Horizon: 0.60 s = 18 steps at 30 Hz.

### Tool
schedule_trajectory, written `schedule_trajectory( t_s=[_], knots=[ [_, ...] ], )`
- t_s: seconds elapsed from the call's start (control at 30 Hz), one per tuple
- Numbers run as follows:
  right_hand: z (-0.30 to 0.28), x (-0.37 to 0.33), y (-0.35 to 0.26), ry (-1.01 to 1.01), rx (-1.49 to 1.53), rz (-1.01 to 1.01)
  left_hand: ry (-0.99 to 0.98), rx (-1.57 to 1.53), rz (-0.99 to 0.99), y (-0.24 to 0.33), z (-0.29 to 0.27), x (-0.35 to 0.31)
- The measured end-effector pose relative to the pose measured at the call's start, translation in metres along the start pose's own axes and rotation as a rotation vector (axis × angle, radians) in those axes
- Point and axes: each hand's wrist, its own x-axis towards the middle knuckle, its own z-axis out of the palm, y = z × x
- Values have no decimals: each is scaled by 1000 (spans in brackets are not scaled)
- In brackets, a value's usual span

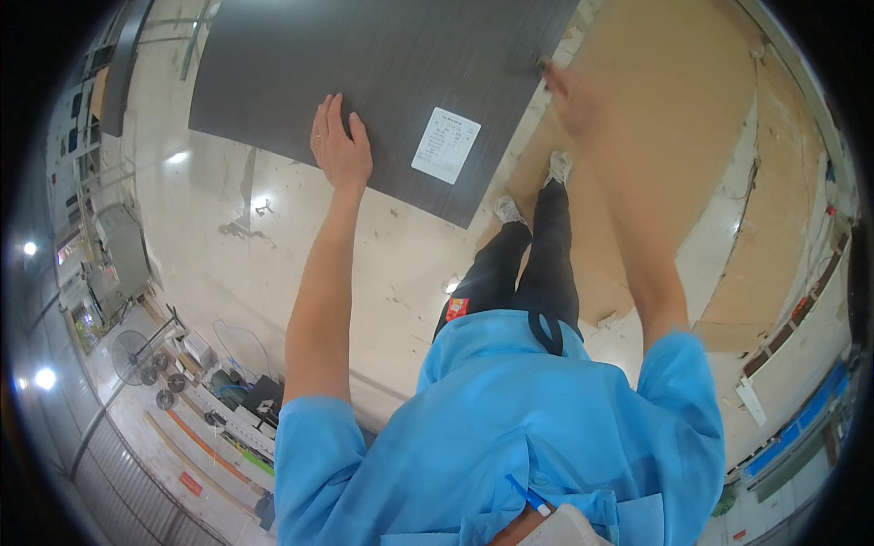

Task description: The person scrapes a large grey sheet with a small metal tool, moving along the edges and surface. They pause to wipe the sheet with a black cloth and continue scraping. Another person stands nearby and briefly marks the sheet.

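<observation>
A large dark grey wood-grain board (300, 59) fills the upper middle, with a white printed label (447, 146) near its right corner. My left hand (344, 150) rests on the board by its near edge, palm down and fingers stretched out. Over at the board's right edge is my right hand (574, 102), blurred by motion. Its fingers look closed around a small dark object (544, 65), too smeared to name. What lies beneath the board is hidden.
Brown cardboard sheets (674, 118) cover the floor on the right, and my feet stand beside the board. A standing fan (132, 355) is at the lower left, near clutter and long strips. Another dark panel (126, 68) stands at the far left.
</observation>
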Motion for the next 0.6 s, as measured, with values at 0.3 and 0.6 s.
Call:
schedule_trajectory(
  t_s=[0.3,0.6],
  knots=[
    [24,-168,-165,-266,221,-37,4,26,1,1,2,1],
    [12,-93,-113,-45,4,107,12,4,18,-2,2,1]
  ],
)
